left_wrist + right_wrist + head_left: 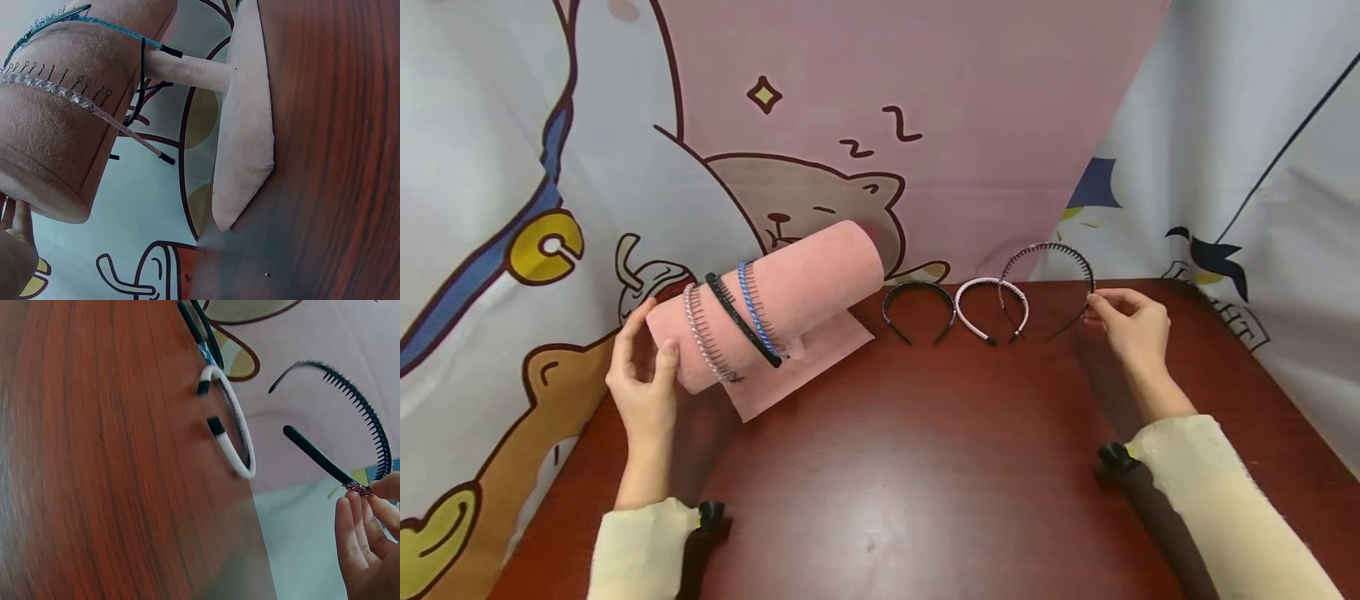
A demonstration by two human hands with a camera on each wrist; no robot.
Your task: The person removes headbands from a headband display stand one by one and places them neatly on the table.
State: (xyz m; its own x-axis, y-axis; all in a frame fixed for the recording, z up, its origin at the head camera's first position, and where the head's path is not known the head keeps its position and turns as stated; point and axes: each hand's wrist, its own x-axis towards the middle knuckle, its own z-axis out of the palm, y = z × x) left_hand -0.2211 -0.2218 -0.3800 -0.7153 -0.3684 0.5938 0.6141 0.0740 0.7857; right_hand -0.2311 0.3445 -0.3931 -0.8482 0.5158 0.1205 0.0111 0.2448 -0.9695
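A pink, plush-covered headband stand [820, 267] has a thick roll on a post above a flat base [805, 367]. My left hand [643, 383] holds the near left end of the roll, thumb on one side and fingers on the other. Around the roll sit a silvery-pink braided headband [696, 329], a black one [737, 317] and a blue one [752, 304], all with comb teeth. On the right, my right hand [1131, 325] pinches one side of a dark toothed headband [369, 412] between thumb and fingers. Its two ends point away from the hand in the right wrist view.
Behind the table, a white headband [966, 317] and a dark headband with bluish sides [917, 285] stand at the back edge, right of the stand. The brown wooden table [887, 483] meets a cartoon-printed cloth [985, 108] at the back and sides.
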